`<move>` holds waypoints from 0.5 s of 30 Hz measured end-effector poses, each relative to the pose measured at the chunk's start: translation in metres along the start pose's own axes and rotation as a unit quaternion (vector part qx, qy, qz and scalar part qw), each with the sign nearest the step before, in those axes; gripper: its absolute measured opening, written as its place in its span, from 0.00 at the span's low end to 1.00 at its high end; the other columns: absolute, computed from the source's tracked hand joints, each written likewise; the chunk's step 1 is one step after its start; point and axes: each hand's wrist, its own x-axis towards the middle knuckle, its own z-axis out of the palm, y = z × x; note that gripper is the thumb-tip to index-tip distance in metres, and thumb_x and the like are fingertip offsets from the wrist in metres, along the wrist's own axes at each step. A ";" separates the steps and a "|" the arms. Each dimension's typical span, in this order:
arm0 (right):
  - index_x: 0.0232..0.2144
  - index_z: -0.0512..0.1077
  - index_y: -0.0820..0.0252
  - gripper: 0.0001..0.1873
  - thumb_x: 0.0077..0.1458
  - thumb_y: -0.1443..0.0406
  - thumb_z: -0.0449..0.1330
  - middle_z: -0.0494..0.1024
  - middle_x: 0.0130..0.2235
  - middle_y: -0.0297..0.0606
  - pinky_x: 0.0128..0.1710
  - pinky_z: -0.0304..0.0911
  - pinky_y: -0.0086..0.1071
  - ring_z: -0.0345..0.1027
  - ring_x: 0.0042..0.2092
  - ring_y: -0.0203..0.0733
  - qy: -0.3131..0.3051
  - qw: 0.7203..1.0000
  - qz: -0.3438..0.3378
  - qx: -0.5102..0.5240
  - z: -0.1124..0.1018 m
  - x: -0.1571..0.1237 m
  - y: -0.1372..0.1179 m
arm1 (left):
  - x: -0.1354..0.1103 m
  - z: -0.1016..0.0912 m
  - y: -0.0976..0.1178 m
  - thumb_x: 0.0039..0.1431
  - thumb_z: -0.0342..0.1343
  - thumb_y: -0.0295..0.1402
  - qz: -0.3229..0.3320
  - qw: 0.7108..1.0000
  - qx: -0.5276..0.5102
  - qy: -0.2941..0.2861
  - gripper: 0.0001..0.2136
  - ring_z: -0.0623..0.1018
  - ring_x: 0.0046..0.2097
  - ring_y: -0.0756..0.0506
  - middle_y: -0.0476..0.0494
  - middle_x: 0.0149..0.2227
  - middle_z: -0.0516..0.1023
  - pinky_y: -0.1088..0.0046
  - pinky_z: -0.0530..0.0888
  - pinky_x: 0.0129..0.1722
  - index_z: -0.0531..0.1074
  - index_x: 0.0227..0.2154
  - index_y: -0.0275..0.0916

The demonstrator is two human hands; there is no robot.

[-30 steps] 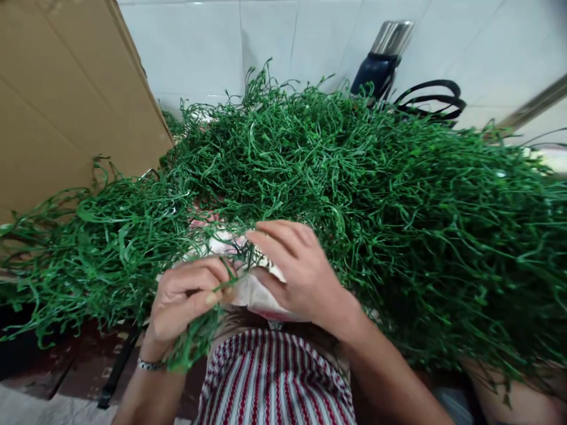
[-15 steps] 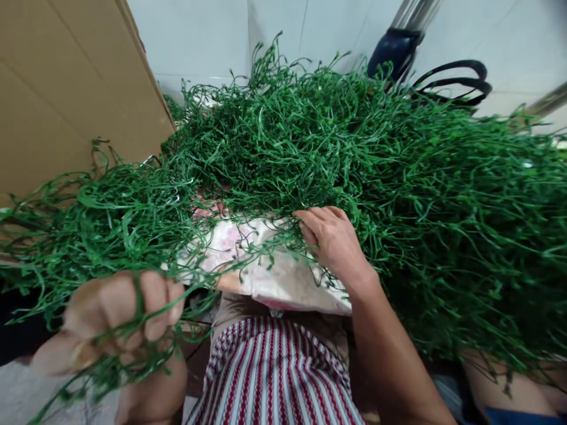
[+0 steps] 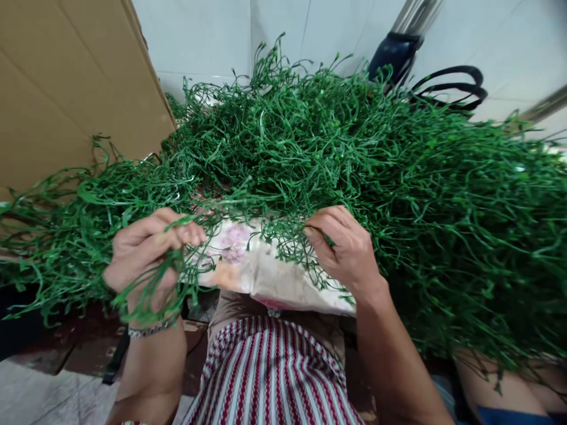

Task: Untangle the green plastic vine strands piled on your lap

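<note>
A bunch of thin green stems (image 3: 153,292) with small bud-like tips hangs from my left hand (image 3: 137,245), whose fingers are closed around it above the left edge of a flowered cloth or sheet (image 3: 239,242). My right hand (image 3: 345,248) is in a pinch at the right of this sheet. Several loose stems (image 3: 290,239) run to its fingertips, and it holds at least one of them. Behind both hands rises a large tangled heap of the same stems (image 3: 287,130), spreading far to the right.
A cardboard panel (image 3: 80,77) stands at the left. White tiles (image 3: 283,35) form the wall behind the heap. A dark blue object on a metal pole (image 3: 394,56) and black loops (image 3: 456,85) are at the back right. Another person's leg (image 3: 496,383) shows at the lower right.
My left hand has moved up and inward from the lower left, carrying its bunch towards the sheet. My right hand has shifted slightly right, its fingers now drawn into a pinch.
</note>
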 end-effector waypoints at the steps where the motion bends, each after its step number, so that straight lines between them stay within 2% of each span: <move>1: 0.31 0.69 0.60 0.06 0.57 0.67 0.52 0.71 0.30 0.38 0.38 0.61 0.34 0.63 0.35 0.38 0.017 1.000 -0.004 0.005 -0.003 0.001 -0.002 | 0.003 0.001 -0.008 0.50 0.55 0.35 0.000 1.000 0.017 -0.009 0.10 0.70 0.25 0.48 0.48 0.22 0.66 0.65 0.70 0.27 0.67 0.17 0.40; 3: 0.33 0.71 0.60 0.06 0.56 0.68 0.54 0.71 0.31 0.38 0.37 0.62 0.34 0.63 0.35 0.38 0.026 0.999 -0.018 0.007 -0.008 0.000 -0.002 | 0.008 0.000 -0.024 0.50 0.56 0.32 -0.013 0.996 0.086 -0.007 0.09 0.70 0.25 0.49 0.48 0.21 0.68 0.69 0.68 0.26 0.69 0.17 0.38; 4: 0.34 0.71 0.59 0.06 0.55 0.69 0.54 0.71 0.31 0.38 0.37 0.62 0.34 0.64 0.36 0.38 0.024 0.999 -0.027 0.007 -0.009 -0.001 -0.001 | 0.009 -0.001 -0.030 0.50 0.57 0.32 -0.018 0.987 0.158 -0.001 0.08 0.70 0.25 0.49 0.49 0.20 0.68 0.71 0.67 0.26 0.70 0.18 0.37; 6: 0.35 0.72 0.58 0.08 0.54 0.71 0.54 0.70 0.32 0.39 0.38 0.63 0.35 0.64 0.38 0.39 0.015 0.999 -0.045 0.007 -0.009 -0.005 0.003 | 0.010 -0.002 -0.036 0.49 0.57 0.30 -0.001 0.952 0.303 0.033 0.03 0.70 0.26 0.50 0.49 0.23 0.71 0.72 0.68 0.28 0.73 0.24 0.37; 8: 0.35 0.72 0.58 0.11 0.53 0.74 0.53 0.69 0.33 0.39 0.40 0.63 0.36 0.64 0.41 0.41 0.010 0.998 -0.061 0.006 -0.008 -0.009 0.007 | 0.006 0.000 -0.031 0.49 0.56 0.27 0.060 0.914 0.395 0.068 0.09 0.73 0.32 0.47 0.46 0.31 0.74 0.68 0.71 0.35 0.74 0.35 0.39; 10: 0.34 0.73 0.58 0.13 0.52 0.75 0.52 0.69 0.34 0.39 0.41 0.63 0.37 0.64 0.42 0.41 0.011 0.997 -0.076 0.006 -0.007 -0.012 0.010 | -0.001 0.007 -0.014 0.49 0.54 0.24 0.134 0.890 0.430 0.067 0.16 0.74 0.41 0.43 0.42 0.40 0.75 0.62 0.70 0.45 0.72 0.43 0.41; 11: 0.34 0.73 0.58 0.13 0.52 0.76 0.51 0.68 0.34 0.39 0.41 0.64 0.38 0.64 0.43 0.42 0.012 0.997 -0.082 0.005 -0.006 -0.013 0.011 | -0.006 0.012 -0.003 0.50 0.53 0.23 0.162 0.884 0.437 0.043 0.19 0.72 0.46 0.42 0.42 0.43 0.74 0.60 0.69 0.49 0.71 0.45 0.41; 13: 0.34 0.73 0.59 0.14 0.51 0.76 0.51 0.68 0.34 0.40 0.42 0.64 0.39 0.64 0.43 0.42 0.013 0.996 -0.091 0.004 -0.005 -0.014 0.012 | -0.015 0.024 0.019 0.50 0.52 0.21 0.207 0.889 0.408 -0.019 0.19 0.72 0.48 0.42 0.43 0.44 0.74 0.57 0.67 0.54 0.71 0.46 0.41; 15: 0.33 0.73 0.59 0.14 0.51 0.77 0.51 0.69 0.34 0.40 0.42 0.63 0.39 0.64 0.43 0.43 0.006 0.995 -0.095 0.002 -0.003 -0.014 0.012 | -0.020 0.039 0.033 0.50 0.51 0.20 0.233 0.889 0.381 -0.101 0.19 0.73 0.48 0.42 0.44 0.44 0.74 0.57 0.68 0.54 0.70 0.46 0.41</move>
